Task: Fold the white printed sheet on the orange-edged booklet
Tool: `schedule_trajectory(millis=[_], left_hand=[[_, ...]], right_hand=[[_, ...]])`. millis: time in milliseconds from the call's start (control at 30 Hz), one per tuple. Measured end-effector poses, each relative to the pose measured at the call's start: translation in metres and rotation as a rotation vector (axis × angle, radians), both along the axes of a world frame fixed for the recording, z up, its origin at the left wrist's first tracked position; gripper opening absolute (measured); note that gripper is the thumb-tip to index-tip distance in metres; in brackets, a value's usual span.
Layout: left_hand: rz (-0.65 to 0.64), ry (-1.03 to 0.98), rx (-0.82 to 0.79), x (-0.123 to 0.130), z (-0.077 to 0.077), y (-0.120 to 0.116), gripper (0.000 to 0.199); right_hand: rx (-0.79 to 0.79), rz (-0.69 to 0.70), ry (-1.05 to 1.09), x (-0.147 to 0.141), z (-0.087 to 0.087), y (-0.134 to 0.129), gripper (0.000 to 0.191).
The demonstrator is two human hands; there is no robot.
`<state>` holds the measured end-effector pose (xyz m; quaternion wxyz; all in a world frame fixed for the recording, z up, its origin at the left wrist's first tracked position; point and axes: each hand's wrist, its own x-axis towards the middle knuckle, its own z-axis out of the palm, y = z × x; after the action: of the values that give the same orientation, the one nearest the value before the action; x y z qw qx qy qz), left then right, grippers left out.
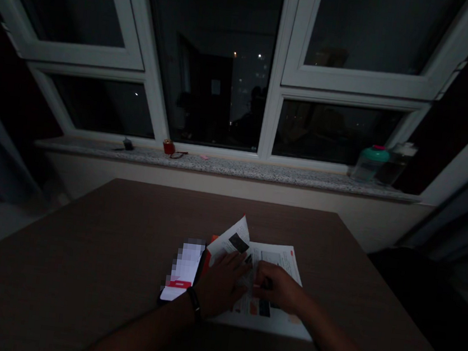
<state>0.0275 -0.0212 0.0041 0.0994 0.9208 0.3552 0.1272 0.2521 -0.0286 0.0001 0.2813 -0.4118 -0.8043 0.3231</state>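
An open booklet [287, 260] with printed text and pictures lies on the brown table [136, 215]. Its left page [231, 234] is lifted and slants upward at the top. My left hand [224, 284], with a dark band at the wrist, rests on the left page with its fingers spread. Over the right page, close to the middle fold, my right hand [276, 284] is curled with fingers bent together; what its fingertips pinch is too dark to make out. Left of the booklet lies a phone [185, 266] with its screen lit.
Beyond the table a speckled sill [235, 168] runs under the windows. On it stand a small red jar [168, 146], a small dark item [128, 144] and, at the right, a teal-topped container [370, 163] beside a clear bottle [398, 163].
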Motion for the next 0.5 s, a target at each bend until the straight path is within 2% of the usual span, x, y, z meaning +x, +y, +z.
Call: schedule_trajectory(millis=[200,300,367,500], left_hand=[[0.000,0.008,-0.012,-0.0013,-0.0036,0.0022,0.058],[-0.004,-0.001,0.006,-0.0018,-0.0049,0.0022,0.055],[-0.007,-0.006,0.018,-0.0020,-0.0049,0.0018,0.053],[-0.007,-0.004,0.017,-0.0019,-0.0024,0.0007,0.054]], right_hand=[[-0.048,0.084,0.004,0.0028,0.0052,-0.0066,0.018],[-0.104,0.114,0.056,0.0053,0.0034,-0.0075,0.023],[-0.162,0.085,0.129,0.0068,0.0011,-0.0073,0.026],[-0.271,-0.061,0.262,0.0051,-0.0041,-0.0036,0.028]])
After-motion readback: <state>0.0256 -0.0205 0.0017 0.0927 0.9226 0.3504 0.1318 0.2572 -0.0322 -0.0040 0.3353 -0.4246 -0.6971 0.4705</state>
